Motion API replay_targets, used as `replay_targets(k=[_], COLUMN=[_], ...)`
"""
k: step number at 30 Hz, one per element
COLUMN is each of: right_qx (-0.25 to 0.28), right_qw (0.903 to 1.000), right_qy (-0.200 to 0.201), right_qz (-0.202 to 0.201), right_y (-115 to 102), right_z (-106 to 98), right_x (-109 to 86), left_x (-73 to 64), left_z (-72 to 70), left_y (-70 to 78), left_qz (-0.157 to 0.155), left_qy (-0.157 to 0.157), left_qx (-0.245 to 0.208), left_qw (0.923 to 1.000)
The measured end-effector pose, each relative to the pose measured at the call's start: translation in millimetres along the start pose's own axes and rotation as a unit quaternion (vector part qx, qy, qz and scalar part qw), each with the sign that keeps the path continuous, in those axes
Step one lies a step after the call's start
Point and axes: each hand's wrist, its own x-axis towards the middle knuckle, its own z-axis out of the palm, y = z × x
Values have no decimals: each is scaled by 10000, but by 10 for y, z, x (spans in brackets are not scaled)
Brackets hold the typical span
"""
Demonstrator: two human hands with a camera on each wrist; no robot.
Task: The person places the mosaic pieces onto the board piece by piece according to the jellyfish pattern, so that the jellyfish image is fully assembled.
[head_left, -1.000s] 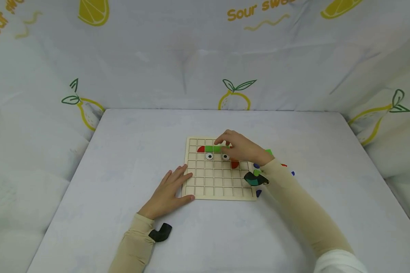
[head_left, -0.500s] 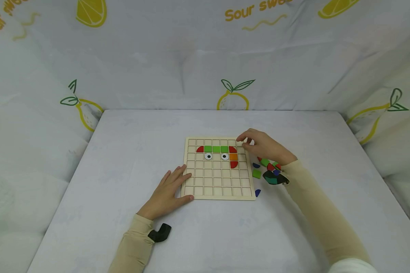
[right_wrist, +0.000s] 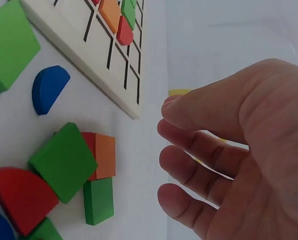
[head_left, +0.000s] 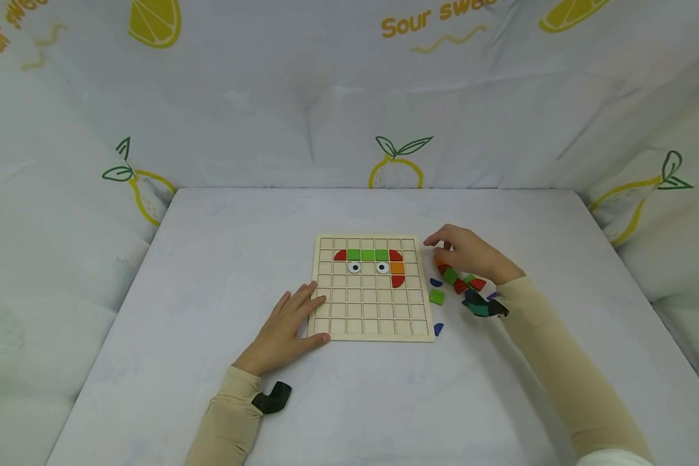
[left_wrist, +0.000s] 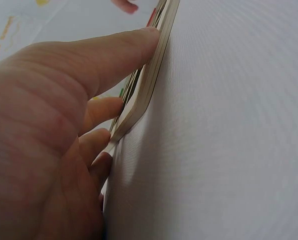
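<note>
A pale wooden grid board (head_left: 361, 310) lies on the table. My left hand (head_left: 285, 333) rests on its near left corner, fingers spread and thumb (left_wrist: 124, 47) along the front edge. Red and green pieces, an orange square (head_left: 397, 268) and two eye discs (head_left: 354, 267) sit in the upper cells. My right hand (head_left: 466, 249) hovers right of the board with loosely bent fingers and nothing between them. Close by it lie loose pieces: an orange block (right_wrist: 106, 156), a green square (right_wrist: 64, 162), a red quarter-round (right_wrist: 24, 197) and a blue half-round (right_wrist: 49, 87).
Beside the board's right edge lie a separate green square (head_left: 437, 297) and a blue piece (head_left: 439, 329). A white cloth with lemon prints (head_left: 399, 171) hangs behind the table (head_left: 239, 246) and at both sides.
My right hand has moved right from above the board's top row to the loose pieces, uncovering the row's right end. My left hand stays at the corner.
</note>
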Motion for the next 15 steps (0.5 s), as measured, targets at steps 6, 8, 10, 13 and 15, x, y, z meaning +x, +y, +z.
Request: replay_targets(k=[6, 8, 10, 13, 15], right_qx=[-337, -416, -465, -552, -634], right_qw=[9994, 9991, 9989, 9983, 9978], right_qy=[-53, -75, -98, -136, -153], right_qz=[-11, 5, 40, 117, 152], right_y=[89, 120, 145, 181, 203], right_z=[4, 9, 17, 33, 46], right_x=[-3, 0, 3, 13, 20], left_x=[-5, -4, -2, 0, 2], left_z=[4, 7, 12, 19, 25], left_y=[-2, -3, -7, -11, -15], left_qz=[21, 16, 8, -11, -4], left_qy=[55, 68, 71, 72, 87], left_qx=[-18, -4, 21, 45, 51], left_qw=[10000, 10000, 10000, 10000, 9999])
